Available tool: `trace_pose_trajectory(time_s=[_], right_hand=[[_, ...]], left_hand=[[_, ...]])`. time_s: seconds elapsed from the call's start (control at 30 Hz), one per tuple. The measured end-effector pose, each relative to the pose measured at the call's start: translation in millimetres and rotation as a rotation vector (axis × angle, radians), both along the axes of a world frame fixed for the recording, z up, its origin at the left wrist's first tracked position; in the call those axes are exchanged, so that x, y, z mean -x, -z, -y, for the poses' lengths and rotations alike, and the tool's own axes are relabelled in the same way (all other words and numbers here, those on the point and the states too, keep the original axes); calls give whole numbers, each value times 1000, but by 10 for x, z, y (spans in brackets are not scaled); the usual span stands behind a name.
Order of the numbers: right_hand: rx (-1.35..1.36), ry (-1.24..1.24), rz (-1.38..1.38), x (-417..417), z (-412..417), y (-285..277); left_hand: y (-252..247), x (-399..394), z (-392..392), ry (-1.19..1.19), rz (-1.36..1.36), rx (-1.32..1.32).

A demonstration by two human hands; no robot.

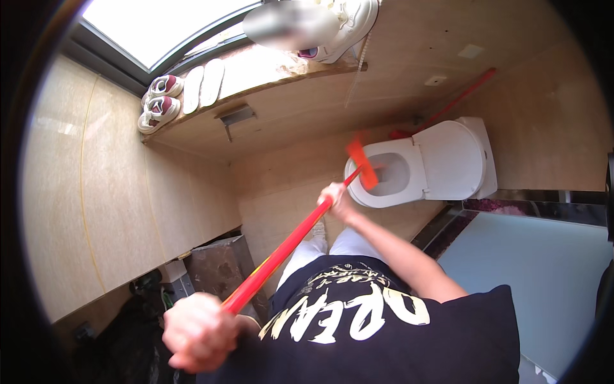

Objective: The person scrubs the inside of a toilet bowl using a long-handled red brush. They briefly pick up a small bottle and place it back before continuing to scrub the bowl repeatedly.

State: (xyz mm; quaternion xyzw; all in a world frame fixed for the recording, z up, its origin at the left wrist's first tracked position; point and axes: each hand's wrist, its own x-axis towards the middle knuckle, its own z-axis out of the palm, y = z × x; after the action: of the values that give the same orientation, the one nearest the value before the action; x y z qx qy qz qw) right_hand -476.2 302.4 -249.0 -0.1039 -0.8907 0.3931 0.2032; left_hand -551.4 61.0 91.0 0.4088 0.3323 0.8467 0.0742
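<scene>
A long red pole [278, 257] runs diagonally from the lower left up to a blurred orange head [363, 165]. My left hand [201, 331] is closed round its near end, at the lower left. Farther along, my right hand [338, 201] grips the pole a little short of the head. That head appears over the near rim and opening of a white toilet [422, 185]; whether it touches the toilet cannot be told. The toilet's lid [453, 161] is raised and its seat is down. Blur hides the exact kind of tool.
Shoes [160, 113] and white insoles [204, 89] lie on a window ledge [254, 81]. Another red stick [458, 98] leans behind the toilet. A brown box-like block [223, 264] stands at lower left, and a pale bluish panel [527, 269] is at right.
</scene>
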Motion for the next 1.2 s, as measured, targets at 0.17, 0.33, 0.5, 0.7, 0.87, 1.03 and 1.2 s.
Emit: trace_pose_trajectory(time_s=[0.17, 0.33, 0.5, 0.7, 0.87, 1.03, 1.2], right_hand=[[131, 7, 119, -440, 785, -376], [15, 125, 198, -1004, 73, -23], [-92, 331, 232, -1770, -513, 347], [79, 178, 202, -1572, 189, -242], [-9, 175, 311, -1898, -654, 302], [-76, 160, 364, -1930, -801, 388], [32, 62, 335, -1815, -218, -39]], left_hand=[[-263, 76, 276, 62, 53, -142], [291, -213, -112, 170, 476, -243], [593, -544, -571, 144, 437, 167], [-89, -582, -363, 97, 248, 37], [532, -923, -679, 0, 448, 37], [543, -1054, -828, -230, 466, 158], [136, -931, -462, -147, 318, 53]])
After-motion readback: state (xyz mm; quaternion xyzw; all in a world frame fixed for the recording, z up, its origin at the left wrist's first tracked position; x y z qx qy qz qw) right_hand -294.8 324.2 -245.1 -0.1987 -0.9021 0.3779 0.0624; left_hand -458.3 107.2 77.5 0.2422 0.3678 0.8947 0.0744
